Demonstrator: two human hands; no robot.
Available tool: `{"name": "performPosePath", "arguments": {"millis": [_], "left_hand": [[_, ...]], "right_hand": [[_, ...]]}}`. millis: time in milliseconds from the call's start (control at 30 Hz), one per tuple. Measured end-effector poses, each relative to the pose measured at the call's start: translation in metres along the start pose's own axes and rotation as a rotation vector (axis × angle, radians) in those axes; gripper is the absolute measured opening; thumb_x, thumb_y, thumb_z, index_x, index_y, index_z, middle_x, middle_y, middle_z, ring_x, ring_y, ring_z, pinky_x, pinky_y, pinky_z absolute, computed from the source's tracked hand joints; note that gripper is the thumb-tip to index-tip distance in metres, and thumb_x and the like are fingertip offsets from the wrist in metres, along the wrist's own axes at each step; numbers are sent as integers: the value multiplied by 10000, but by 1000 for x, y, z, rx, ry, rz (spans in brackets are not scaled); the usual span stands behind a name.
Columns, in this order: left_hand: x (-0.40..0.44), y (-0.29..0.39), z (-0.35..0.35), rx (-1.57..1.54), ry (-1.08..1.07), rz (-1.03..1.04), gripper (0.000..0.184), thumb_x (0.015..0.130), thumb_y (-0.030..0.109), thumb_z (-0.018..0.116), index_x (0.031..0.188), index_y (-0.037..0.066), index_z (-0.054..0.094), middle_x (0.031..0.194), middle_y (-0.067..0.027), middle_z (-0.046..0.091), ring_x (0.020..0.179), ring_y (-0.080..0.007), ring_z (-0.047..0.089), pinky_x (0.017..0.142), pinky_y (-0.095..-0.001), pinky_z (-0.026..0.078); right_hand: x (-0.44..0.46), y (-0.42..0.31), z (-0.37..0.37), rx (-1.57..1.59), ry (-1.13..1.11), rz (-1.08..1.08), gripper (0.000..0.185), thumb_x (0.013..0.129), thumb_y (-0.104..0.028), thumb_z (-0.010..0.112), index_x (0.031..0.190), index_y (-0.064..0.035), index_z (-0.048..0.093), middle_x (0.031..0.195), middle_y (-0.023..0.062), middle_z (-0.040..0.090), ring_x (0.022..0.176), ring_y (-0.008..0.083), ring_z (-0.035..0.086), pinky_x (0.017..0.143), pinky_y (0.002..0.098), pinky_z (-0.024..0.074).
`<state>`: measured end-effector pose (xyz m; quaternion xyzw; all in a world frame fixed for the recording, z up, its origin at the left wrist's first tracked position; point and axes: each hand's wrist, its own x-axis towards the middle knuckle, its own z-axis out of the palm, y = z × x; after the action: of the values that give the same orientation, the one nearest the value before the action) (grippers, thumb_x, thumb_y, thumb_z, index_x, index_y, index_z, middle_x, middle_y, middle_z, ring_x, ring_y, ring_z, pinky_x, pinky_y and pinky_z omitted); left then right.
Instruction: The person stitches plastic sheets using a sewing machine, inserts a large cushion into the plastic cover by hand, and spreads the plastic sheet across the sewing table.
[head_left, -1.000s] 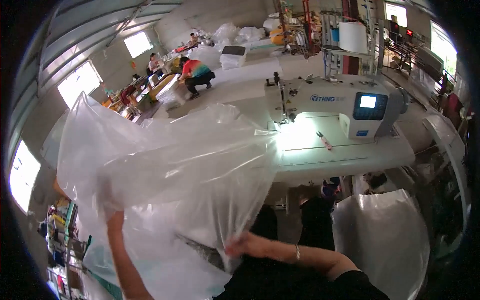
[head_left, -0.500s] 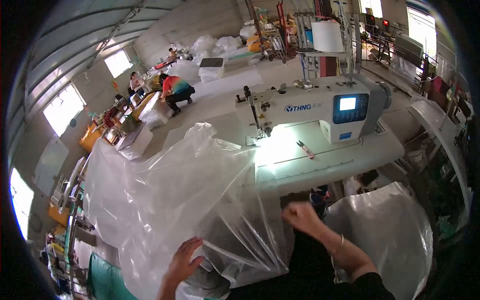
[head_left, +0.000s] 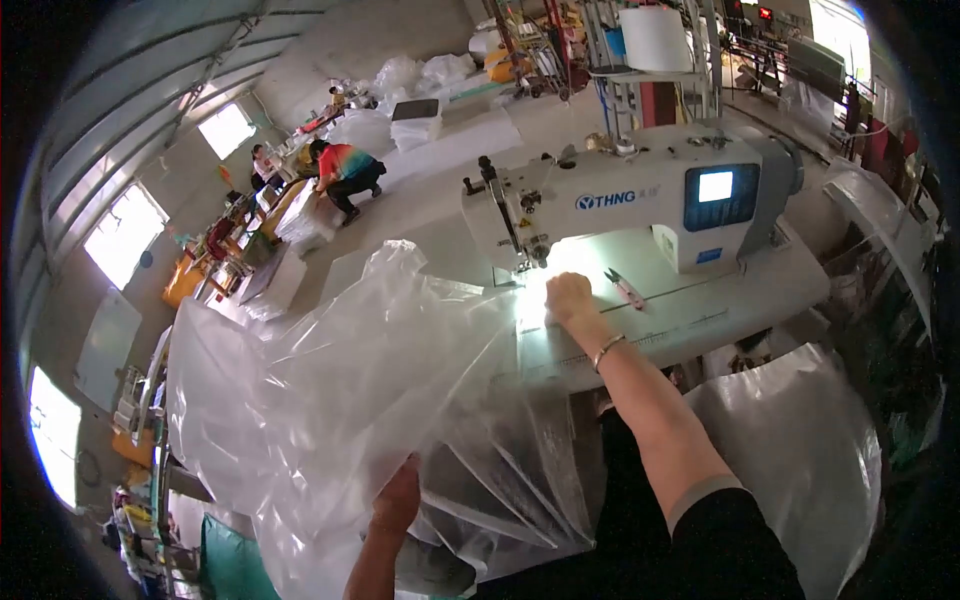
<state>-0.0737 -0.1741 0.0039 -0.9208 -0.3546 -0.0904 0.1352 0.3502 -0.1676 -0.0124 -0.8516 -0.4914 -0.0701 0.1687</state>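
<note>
A large clear plastic sheet (head_left: 310, 400) drapes from the sewing machine (head_left: 620, 195) down toward my lap, crumpled and shiny. One edge of it lies under the lit needle area. My left hand (head_left: 398, 497) is at the sheet's lower part, closed on a fold, its fingers mostly hidden. Just right of the needle, my right hand (head_left: 570, 298) is closed over the machine bed; whatever is between its fingers, if anything, is hidden. Thread snips (head_left: 626, 289) lie on the bed to the right of that hand.
A white thread cone (head_left: 655, 40) stands behind the machine. Another plastic sheet (head_left: 790, 440) hangs at my right. Farther back, a crouching person (head_left: 345, 172) is beside stacked sheets (head_left: 305, 222), and a second person (head_left: 264, 165) is by the wall. A dark-topped stack (head_left: 416, 125) stands on the floor.
My right hand has moved up and forward from near my lap to the bed beside the needle. My left hand has turned and closed at the sheet. The view has shifted slightly.
</note>
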Motion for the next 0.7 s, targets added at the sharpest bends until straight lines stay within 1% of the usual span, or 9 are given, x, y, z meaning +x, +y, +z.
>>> {"name": "performPosePath", "arguments": {"millis": [67, 133, 167, 233, 300, 433, 500, 567, 700], "left_hand": [[-3, 22, -30, -235, -57, 323, 199, 722, 69, 561, 917, 47, 599, 798, -112, 580, 746, -312, 556, 658, -444, 458], [-20, 58, -54, -586, 91, 381, 266, 678, 49, 563, 942, 57, 597, 755, -92, 561, 649, -283, 548, 554, -408, 461], [-25, 74, -65, -589, 84, 381, 266, 678, 49, 563, 942, 57, 597, 755, -92, 561, 649, -283, 548, 554, -408, 461], [-23, 102, -81, -565, 17, 445, 313, 662, 38, 558, 971, 58, 598, 711, -85, 535, 595, -260, 542, 505, -362, 459], [-17, 117, -85, -546, -34, 486, 330, 670, 37, 557, 998, 51, 592, 696, -84, 524, 593, -252, 545, 504, -347, 460], [-12, 135, -82, -505, -145, 593, 394, 697, 36, 549, 1091, 29, 554, 698, -87, 510, 624, -243, 561, 521, -336, 466], [-15, 142, -75, -504, -181, 610, 404, 706, 38, 548, 1110, 25, 538, 719, -91, 518, 643, -244, 567, 534, -336, 469], [-19, 147, -61, -499, -222, 624, 415, 716, 40, 546, 1130, 20, 522, 741, -94, 526, 661, -246, 572, 546, -337, 472], [-24, 160, -44, -625, -256, 632, 384, 758, 59, 534, 1137, 8, 508, 783, -112, 543, 696, -273, 577, 581, -357, 477]], "right_hand": [[-5, 1, -1, 8, -23, 53, 97, 711, -135, 599, 704, -42, 627, 763, 118, 637, 749, 288, 625, 674, 365, 506], [-18, 5, 1, 441, 406, 102, 151, 757, -151, 585, 852, -35, 603, 842, 140, 628, 719, 280, 623, 657, 373, 498], [-38, 1, -14, 597, 459, 42, 175, 813, -160, 569, 931, -32, 557, 864, 154, 609, 684, 280, 611, 634, 382, 484], [-89, -5, -21, 854, 546, -3, 148, 843, -175, 572, 863, -30, 555, 779, 135, 589, 642, 266, 594, 610, 370, 473], [-153, -11, -33, 889, 397, 101, 167, 841, -182, 597, 860, -21, 557, 751, 113, 578, 613, 232, 579, 597, 331, 470], [-233, -31, 1, 1071, 347, 246, 195, 838, -197, 607, 893, -14, 571, 778, 99, 583, 624, 178, 552, 589, 294, 447], [-240, -34, 13, 1193, 282, 305, 209, 835, -200, 610, 917, -10, 576, 787, 91, 584, 643, 159, 550, 593, 287, 442], [-244, -38, 15, 1738, -127, 538, 264, 833, -228, 617, 937, 11, 574, 820, 58, 585, 702, 128, 552, 618, 277, 445], [-241, -44, 1, 1863, -243, 592, 339, 828, -265, 625, 983, 30, 568, 851, 43, 590, 736, 122, 556, 641, 262, 450]]}}
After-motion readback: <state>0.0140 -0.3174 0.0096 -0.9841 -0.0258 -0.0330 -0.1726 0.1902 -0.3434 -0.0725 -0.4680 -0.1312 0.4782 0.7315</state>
